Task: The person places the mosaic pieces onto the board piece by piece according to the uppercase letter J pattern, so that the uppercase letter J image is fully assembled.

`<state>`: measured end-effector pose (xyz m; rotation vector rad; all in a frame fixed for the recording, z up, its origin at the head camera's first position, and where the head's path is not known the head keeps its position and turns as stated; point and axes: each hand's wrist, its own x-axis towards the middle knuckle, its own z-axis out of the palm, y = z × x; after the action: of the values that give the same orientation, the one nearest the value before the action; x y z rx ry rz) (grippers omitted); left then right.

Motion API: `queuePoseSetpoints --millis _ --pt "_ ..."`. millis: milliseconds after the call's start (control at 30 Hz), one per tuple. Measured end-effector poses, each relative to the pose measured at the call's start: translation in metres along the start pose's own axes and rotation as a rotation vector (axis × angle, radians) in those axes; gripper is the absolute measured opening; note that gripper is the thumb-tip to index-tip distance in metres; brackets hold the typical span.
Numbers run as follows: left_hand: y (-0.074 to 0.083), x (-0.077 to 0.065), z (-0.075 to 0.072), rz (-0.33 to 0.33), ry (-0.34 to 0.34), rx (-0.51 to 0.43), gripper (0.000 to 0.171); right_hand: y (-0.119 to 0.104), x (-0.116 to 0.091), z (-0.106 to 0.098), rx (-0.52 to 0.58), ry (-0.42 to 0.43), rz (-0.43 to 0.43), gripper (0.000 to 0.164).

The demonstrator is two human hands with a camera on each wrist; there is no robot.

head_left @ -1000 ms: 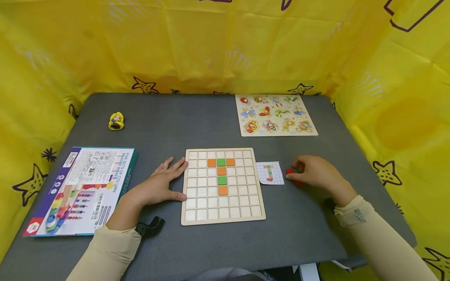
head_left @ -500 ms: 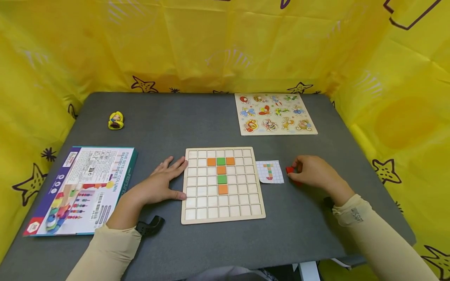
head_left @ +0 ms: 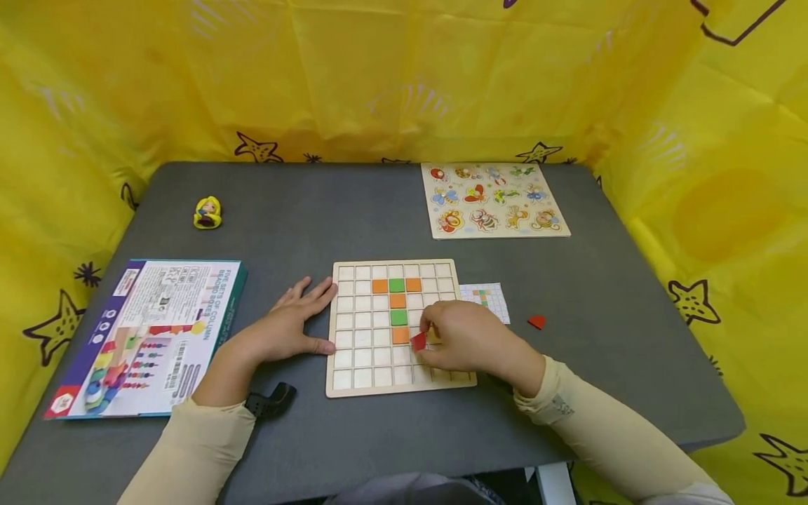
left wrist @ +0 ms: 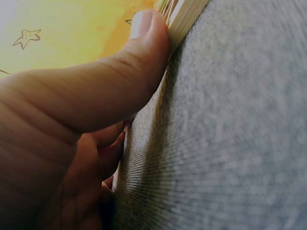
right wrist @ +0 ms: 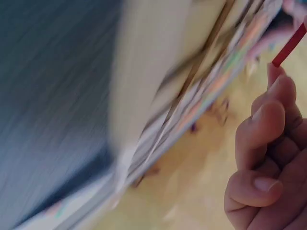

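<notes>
My left hand [head_left: 280,333] lies with fingers spread at the left edge of a wooden grid board [head_left: 372,359], its thumb and fingertips touching the frame. In the left wrist view the thumb [left wrist: 139,67] presses against the board's side. Over the board's right half, my right hand [head_left: 476,340] pinches a red tile [head_left: 419,341] between thumb and fingers. That red tile [right wrist: 290,45] appears as a thin slab in the right wrist view. Orange and green tiles [head_left: 399,318] form a T shape in the grid, and the held tile is just right of the lowest orange tile [head_left: 400,336].
A gridded pattern card [head_left: 495,301] sits beside the board, partly hidden by my right hand. Farther right lies another red piece [head_left: 536,321]. A bug-picture puzzle board [head_left: 501,203] is at the back, a boxed set [head_left: 170,301] at left, and a small yellow-haired figurine [head_left: 207,212] behind it.
My right hand has moved left from beside the card to over the board, carrying a red tile. One red piece stays on the table there. My left hand has stayed put.
</notes>
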<state>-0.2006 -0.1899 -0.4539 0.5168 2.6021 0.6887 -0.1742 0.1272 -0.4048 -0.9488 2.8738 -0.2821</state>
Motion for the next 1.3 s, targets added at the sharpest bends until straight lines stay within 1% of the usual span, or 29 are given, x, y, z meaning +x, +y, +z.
queuePoseSetpoints --millis 67,133,200,333,567,933,1000,1067,1133,1233,1300 --pt "0.001 0.001 0.000 0.004 0.004 -0.001 0.105 -0.011 0.007 0.005 -0.027 -0.012 -0.049 0.024" --pt "0.003 0.001 -0.001 0.012 0.005 -0.005 0.105 -0.017 0.012 0.008 -0.054 -0.020 -0.072 0.023" --pt "0.003 0.002 -0.002 0.019 0.005 -0.003 0.105 -0.019 0.015 0.011 -0.083 -0.027 -0.074 0.021" --pt "0.004 0.002 -0.004 0.025 0.005 0.003 0.104 -0.019 0.018 0.013 -0.096 -0.044 -0.064 0.022" --pt "0.003 0.003 -0.005 0.036 -0.002 0.005 0.103 -0.019 0.019 0.014 -0.043 -0.071 -0.043 0.020" --pt "0.002 0.002 -0.005 0.025 -0.014 0.002 0.105 -0.020 0.025 0.015 0.023 -0.118 -0.037 0.023" --pt "0.002 0.001 -0.004 0.026 -0.013 0.002 0.104 -0.019 0.024 0.014 0.043 -0.124 -0.019 0.023" --pt "0.002 0.001 -0.004 0.028 -0.012 -0.001 0.104 -0.015 0.021 0.010 0.064 -0.121 0.007 0.024" --pt "0.002 0.000 -0.003 0.029 -0.012 -0.006 0.104 -0.004 0.014 0.005 0.086 -0.108 0.041 0.024" --pt "0.002 0.000 -0.003 0.028 -0.012 -0.009 0.104 0.023 -0.001 -0.005 0.103 -0.075 0.106 0.025" --pt "0.002 0.000 -0.002 0.022 -0.015 -0.007 0.104 0.046 -0.014 -0.014 0.106 -0.061 0.173 0.025"
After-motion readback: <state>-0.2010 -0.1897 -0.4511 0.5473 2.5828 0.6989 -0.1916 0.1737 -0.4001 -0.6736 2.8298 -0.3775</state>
